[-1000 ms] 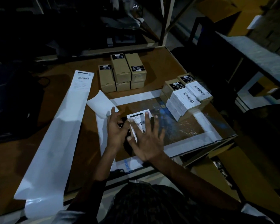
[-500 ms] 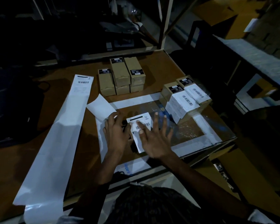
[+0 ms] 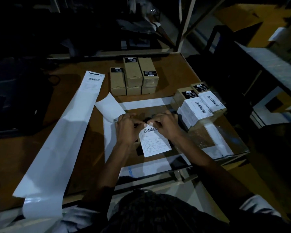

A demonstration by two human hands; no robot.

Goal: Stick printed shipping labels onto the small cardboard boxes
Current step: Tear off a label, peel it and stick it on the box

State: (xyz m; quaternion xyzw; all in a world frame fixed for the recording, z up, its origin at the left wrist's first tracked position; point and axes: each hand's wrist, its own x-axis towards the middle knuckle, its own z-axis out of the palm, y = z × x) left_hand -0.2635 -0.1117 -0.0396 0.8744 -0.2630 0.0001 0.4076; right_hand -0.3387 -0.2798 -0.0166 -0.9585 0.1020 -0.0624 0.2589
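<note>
Both hands, left point(image 3: 127, 127) and right point(image 3: 165, 126), pinched the top edge of a shipping label point(image 3: 154, 142) mid-table; two labelled boxes point(image 3: 199, 106) sat right, five unlabelled boxes point(image 3: 133, 76) waited behind.

No wording is legible anywhere; print shows only as marks. White shipping label under the hands point(image 3: 154, 142): black barcode at top, ruled form lines below, text too small to read. Long white backing-paper strip point(image 3: 60, 137): barcode and faint lines at its far end. Two white-labelled brown cardboard boxes on the right point(image 3: 200, 107): barcodes, unreadable. Small black stickers on the plain brown cardboard boxes at the back point(image 3: 133, 74): white print, illegible. Faint blue letters on the white tape border point(image 3: 130, 173), cannot make out.
</note>
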